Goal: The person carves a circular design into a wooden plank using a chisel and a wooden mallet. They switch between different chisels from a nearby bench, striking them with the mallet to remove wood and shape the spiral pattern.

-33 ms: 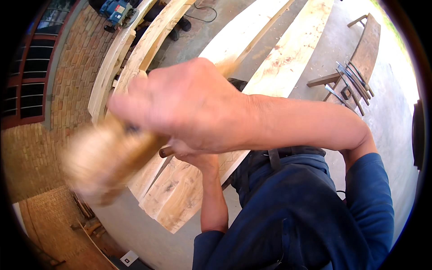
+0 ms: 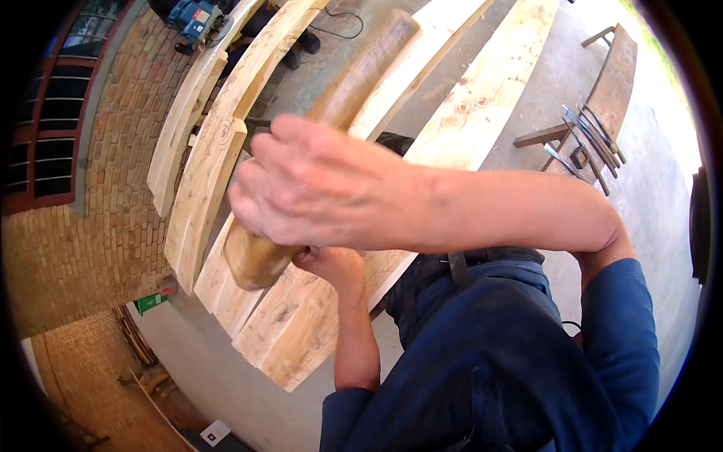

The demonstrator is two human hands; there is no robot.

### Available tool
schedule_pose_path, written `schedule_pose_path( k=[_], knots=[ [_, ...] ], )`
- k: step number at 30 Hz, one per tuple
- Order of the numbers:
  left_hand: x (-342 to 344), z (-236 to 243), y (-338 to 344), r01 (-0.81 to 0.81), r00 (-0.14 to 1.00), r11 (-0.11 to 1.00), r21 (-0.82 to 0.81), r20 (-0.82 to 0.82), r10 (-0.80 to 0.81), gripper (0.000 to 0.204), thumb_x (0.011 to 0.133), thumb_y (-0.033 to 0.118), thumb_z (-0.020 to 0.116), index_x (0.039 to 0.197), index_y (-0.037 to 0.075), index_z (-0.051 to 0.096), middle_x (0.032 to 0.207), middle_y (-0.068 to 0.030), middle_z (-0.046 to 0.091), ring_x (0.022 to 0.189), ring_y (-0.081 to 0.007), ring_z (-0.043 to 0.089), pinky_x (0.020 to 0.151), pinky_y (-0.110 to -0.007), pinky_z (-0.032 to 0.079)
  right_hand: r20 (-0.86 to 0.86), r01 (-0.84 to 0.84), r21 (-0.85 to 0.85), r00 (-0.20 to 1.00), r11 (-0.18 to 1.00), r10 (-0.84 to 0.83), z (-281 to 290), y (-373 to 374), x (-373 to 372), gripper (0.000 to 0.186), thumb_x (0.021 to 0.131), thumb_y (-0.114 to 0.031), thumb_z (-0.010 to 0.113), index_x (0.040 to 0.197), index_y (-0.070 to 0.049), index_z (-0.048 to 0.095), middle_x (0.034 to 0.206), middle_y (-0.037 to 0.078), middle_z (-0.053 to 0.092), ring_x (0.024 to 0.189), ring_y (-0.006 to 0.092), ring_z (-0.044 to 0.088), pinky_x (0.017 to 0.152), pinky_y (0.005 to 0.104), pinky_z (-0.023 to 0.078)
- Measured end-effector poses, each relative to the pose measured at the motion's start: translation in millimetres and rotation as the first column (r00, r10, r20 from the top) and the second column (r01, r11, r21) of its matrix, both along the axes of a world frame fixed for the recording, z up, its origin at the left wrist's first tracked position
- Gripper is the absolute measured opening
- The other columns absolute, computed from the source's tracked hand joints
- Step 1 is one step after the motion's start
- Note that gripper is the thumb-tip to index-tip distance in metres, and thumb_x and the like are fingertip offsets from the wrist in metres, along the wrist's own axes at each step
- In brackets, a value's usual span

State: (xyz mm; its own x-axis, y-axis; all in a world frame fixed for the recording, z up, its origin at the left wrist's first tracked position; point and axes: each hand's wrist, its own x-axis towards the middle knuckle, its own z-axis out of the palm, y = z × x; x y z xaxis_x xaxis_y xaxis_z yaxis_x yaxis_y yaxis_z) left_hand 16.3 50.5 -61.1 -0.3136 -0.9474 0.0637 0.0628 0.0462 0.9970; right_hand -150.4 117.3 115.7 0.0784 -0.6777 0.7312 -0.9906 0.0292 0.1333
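My right hand [image 2: 309, 181] is closed on a big wooden mallet [image 2: 367, 68], whose long block shows above and below the fist. Under the right forearm, my left hand [image 2: 333, 265] is closed round a wooden-handled chisel; its butt shows in the earlier picture, while now the mallet and hand hide it, and its blade is out of sight. The mallet's lower end is close beside the left hand; whether it touches the chisel I cannot tell. Beneath both hands lies a thick pale timber [image 2: 294, 331] with pencil lines and knots.
More curved timbers [image 2: 215, 173] lie side by side at the left. A blue power tool [image 2: 197, 21] sits at the far left, by a brick wall [image 2: 124, 128]. Several chisels [image 2: 591, 139] rest on a low wooden bench [image 2: 614, 83] at the right. A dark cable [image 2: 339, 34] curls on the floor.
The mallet has swung from the lower left, up and to the right, its lower end now near the left hand. My right wrist has turned. The left hand stays in place.
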Motion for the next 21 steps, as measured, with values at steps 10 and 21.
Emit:
schedule_pose_path(
  k=[10, 21],
  knots=[
    [-12, 29, -16, 0.474, 0.837, 0.878, 0.069, -0.346, -0.425, 0.057, 0.109, 0.035, 0.065, 0.064, 0.021, 0.033, 0.059, 0.0078, 0.027, 0.050, -0.0078, 0.022, 0.050, -0.028, 0.019, 0.598, -0.081, 0.141, 0.801, 0.987, -0.020, -40, 49, -13, 0.035, 0.077, -0.011, 0.077, 0.107, -0.007, 0.060, 0.086, 0.010, 0.066, 0.082, 0.0329, 0.073, 0.063, 0.0456, 0.057],
    [-20, 28, -7, 0.358, 0.856, 0.932, 0.047, -0.414, -0.308, 0.035, 0.107, 0.021, 0.064, 0.076, 0.014, 0.050, 0.063, 0.0038, 0.040, 0.053, -0.0068, 0.027, 0.051, -0.029, 0.022, 0.632, -0.011, 0.216, 0.764, 0.976, -0.131, -55, 71, -23, 0.040, 0.074, -0.003, 0.076, 0.111, -0.008, 0.061, 0.088, 0.010, 0.068, 0.086, 0.0355, 0.073, 0.062, 0.0482, 0.056]
  ],
)
